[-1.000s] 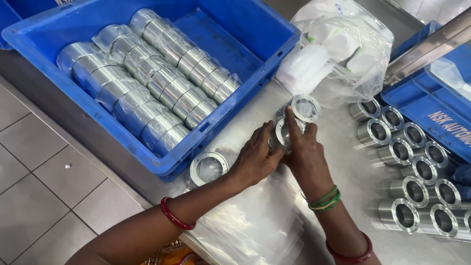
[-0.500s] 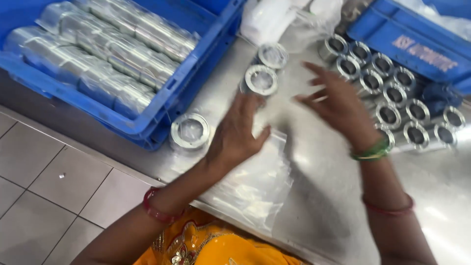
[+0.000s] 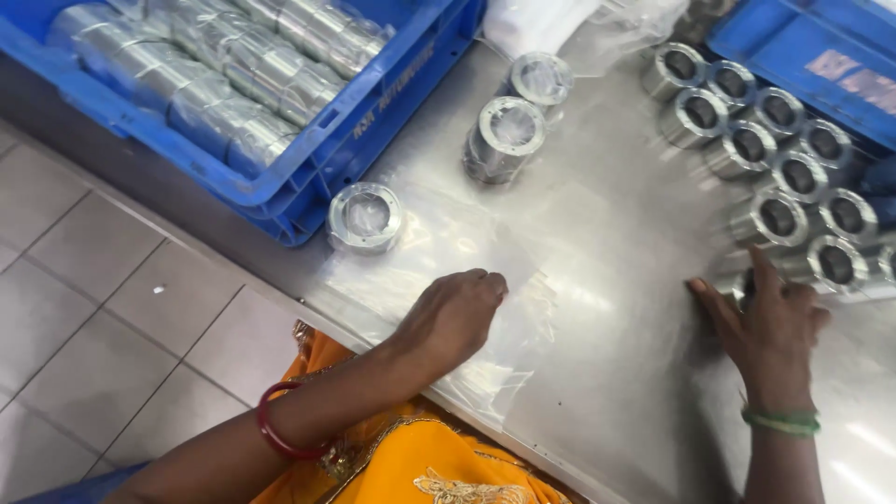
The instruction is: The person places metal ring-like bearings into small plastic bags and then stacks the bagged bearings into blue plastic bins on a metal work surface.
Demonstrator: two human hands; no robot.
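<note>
Nearest, the left hand [image 3: 455, 313] rests with fingers curled under, knuckles pressing down on a clear plastic sheet [image 3: 439, 243] spread flat over the steel counter [image 3: 597, 373]. The sheet is thin, glossy and crinkled; it looks light, limp and slippery, best taken by pinching an edge or corner.

Off to the side, the right hand [image 3: 767, 322] lies palm down with fingers spread, the fingertips touching the closest of a cluster of metal rings [image 3: 784, 219] standing on end; whether it grips one cannot be told, as that ring is blurred.

These rings are short, thick-walled cylinders with a round bore, bright and smooth. They look heavy for their size, stiff and slick, so a grasp around the outer wall would suit.

Beyond the left hand, on the sheet, stands one wrapped ring [image 3: 365, 217], and farther off two more [image 3: 505, 138], all in clear film.

Farthest from the left hand, a blue crate [image 3: 373, 112] holds rows of wrapped rings. Beyond the right hand is a second blue crate [image 3: 812, 37].
</note>
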